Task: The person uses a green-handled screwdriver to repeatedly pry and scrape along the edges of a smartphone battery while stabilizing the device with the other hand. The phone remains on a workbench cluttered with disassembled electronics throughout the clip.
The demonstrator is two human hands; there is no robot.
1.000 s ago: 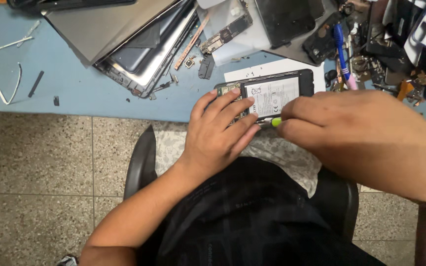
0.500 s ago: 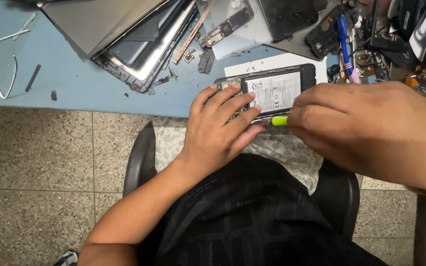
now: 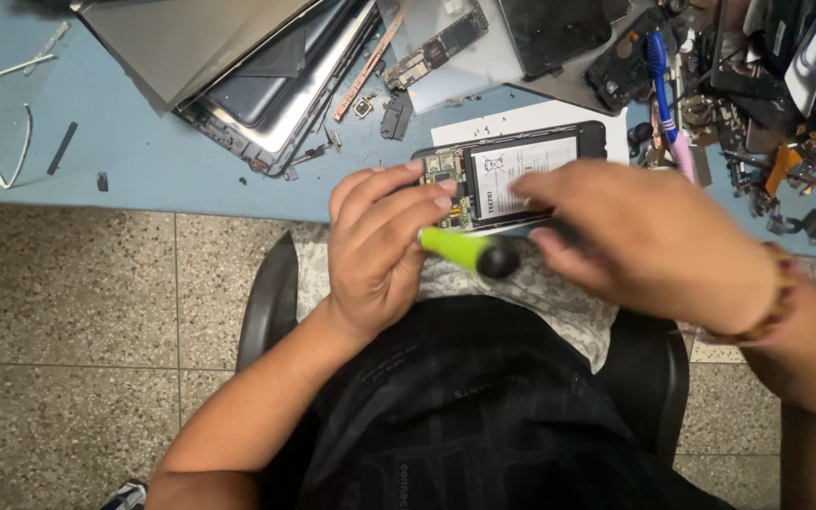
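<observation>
The left hand (image 3: 375, 250) has its grip closed on a screwdriver (image 3: 469, 252) with a lime-green handle and a black end cap: the fingers curl over the front of the handle, and the green part sticks out to the right of the knuckles. The fingertips reach forward and rest on the near left corner of an opened phone (image 3: 512, 175), right where its circuit board shows. The wrist is bent slightly and the forearm runs back and down to the left, over the person's dark shirt.

The right hand (image 3: 649, 241) is blurred. Its fingers are half curled, palm down, and it lies over the near right edge of the phone; the fingertips sit just beside the black cap of the screwdriver. Whether this grip is actually closed on the cap or on the phone I cannot tell. A beaded bracelet (image 3: 772, 297) rings the wrist, and the forearm leaves the picture at the lower right.

The phone lies on its face at the near edge of the blue counter (image 3: 144, 161), just beyond both grips, with its white-labelled battery exposed. Farther from the left grip, up and to the left, lies a dismantled tablet (image 3: 257, 66). Beyond the right grip is a heap of dark phone parts (image 3: 757, 104).
</observation>
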